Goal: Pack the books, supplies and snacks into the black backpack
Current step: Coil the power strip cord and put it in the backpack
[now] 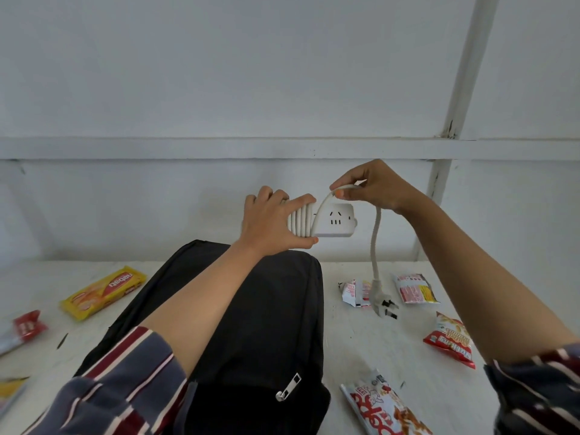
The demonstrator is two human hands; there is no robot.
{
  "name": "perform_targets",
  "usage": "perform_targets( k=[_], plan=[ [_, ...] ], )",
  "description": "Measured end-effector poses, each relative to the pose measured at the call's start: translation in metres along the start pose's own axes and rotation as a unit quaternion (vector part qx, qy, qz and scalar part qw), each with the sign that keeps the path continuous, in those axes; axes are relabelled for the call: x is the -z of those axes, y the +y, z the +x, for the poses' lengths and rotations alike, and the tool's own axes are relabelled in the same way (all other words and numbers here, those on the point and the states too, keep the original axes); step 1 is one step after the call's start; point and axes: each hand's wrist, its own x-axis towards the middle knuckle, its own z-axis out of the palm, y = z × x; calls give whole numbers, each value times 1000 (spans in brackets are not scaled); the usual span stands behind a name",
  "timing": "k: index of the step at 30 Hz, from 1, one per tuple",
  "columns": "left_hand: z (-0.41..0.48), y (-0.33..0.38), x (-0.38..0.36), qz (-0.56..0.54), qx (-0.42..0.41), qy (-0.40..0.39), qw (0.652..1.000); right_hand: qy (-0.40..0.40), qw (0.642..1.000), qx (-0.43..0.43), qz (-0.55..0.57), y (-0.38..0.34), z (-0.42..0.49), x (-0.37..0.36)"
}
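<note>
The black backpack lies flat on the white table, a silver zipper pull near its front. Above its far end my left hand grips a white power strip with several turns of its cable wound round it. My right hand pinches the loose white cable just above the strip. The cable hangs down to the plug, which rests on the table to the right of the backpack.
Snack packets lie around the backpack: a yellow wafer pack and a red packet at the left, two small sachets, a red nut bag and a white-red packet at the right. A white wall stands behind the table.
</note>
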Motion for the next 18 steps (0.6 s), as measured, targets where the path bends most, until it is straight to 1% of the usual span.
perform_targets(
  k=[2,4,6,7,9,10,12,14,16,18],
  plan=[
    [-4,2,4,-37,-19,24,999,27,999,-3,21,9,4,-2],
    [-7,5,8,-85,-34,62,994,38,996,-14,84,18,4,-10],
    [-7,7,12,-109,-48,90,989,20,985,-13,171,25,-1,-23],
    [-7,8,14,-106,-55,92,989,2,980,-2,197,27,-5,-30],
    [-6,8,16,-80,-66,83,991,-32,976,18,214,30,-14,-44],
    [-6,8,16,-66,-66,75,993,-32,973,14,227,35,-17,-51],
    [-8,5,13,-50,-59,62,995,-8,960,-42,278,46,-22,-66],
    [-9,4,10,-36,-39,56,997,-22,942,-105,318,57,-28,-79],
    [-8,2,6,-30,-8,53,998,-61,935,-156,311,63,-34,-90],
    [-4,0,2,-34,29,59,997,-86,944,-197,250,64,-39,-100]
  ],
)
